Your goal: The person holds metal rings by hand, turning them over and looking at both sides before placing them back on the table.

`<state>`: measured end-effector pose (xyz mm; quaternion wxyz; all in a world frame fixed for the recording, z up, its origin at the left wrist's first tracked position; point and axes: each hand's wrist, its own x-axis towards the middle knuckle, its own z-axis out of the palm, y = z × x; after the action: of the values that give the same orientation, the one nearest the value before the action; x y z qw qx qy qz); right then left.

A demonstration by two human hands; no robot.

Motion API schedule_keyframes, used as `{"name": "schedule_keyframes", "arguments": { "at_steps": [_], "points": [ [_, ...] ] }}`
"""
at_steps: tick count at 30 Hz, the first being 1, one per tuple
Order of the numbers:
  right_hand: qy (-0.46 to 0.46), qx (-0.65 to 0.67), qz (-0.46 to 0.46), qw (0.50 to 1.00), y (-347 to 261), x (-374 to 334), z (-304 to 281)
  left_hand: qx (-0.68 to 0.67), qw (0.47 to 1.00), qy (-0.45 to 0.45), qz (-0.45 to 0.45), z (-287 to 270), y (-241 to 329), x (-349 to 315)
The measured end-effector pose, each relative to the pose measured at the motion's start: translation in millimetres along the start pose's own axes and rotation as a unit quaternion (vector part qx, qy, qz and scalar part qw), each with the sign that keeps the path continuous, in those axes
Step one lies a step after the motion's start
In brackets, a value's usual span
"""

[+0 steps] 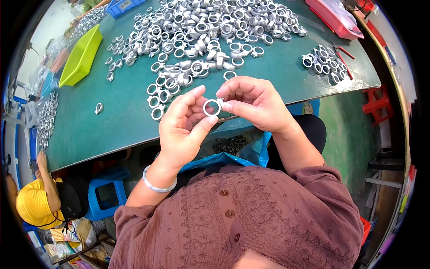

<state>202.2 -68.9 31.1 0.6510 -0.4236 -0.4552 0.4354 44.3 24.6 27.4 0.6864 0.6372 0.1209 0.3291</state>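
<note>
Two hands on one grey ring clamp (204,106), held upright just past the counter's (130,96) near edge, hole facing me. Right hand (260,105): thumb and fingers pinched closed on the small lug at the clamp's 2 o'clock. Left hand (179,130): cupped, fingers half open behind, thumb tip at the lower rim near 6; can't tell if it grips.

From the clamp: big heap of similar clamps (201,28) at 12, near ones straggling toward 10. Lone clamp (102,107) at 9. Yellow-green bin (85,59) at 10. Smaller clamp cluster (322,65) at 2, red-handled tool (346,53) right beside it. Co-worker in yellow (36,201) at 8.
</note>
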Motion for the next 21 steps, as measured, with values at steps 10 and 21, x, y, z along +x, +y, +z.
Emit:
{"name": "schedule_keyframes", "arguments": {
  "at_steps": [10, 21],
  "points": [
    [0.098, -0.18, -0.078, 0.976, -5, 6, -20, 0.224, 0.96, -0.12, 0.115, -3, 0, -4],
    [0.119, -0.618, -0.171, 0.758, 4, 9, -27, 0.329, 0.929, -0.163, 0.055, 3, -6, -14]
  ]
}}
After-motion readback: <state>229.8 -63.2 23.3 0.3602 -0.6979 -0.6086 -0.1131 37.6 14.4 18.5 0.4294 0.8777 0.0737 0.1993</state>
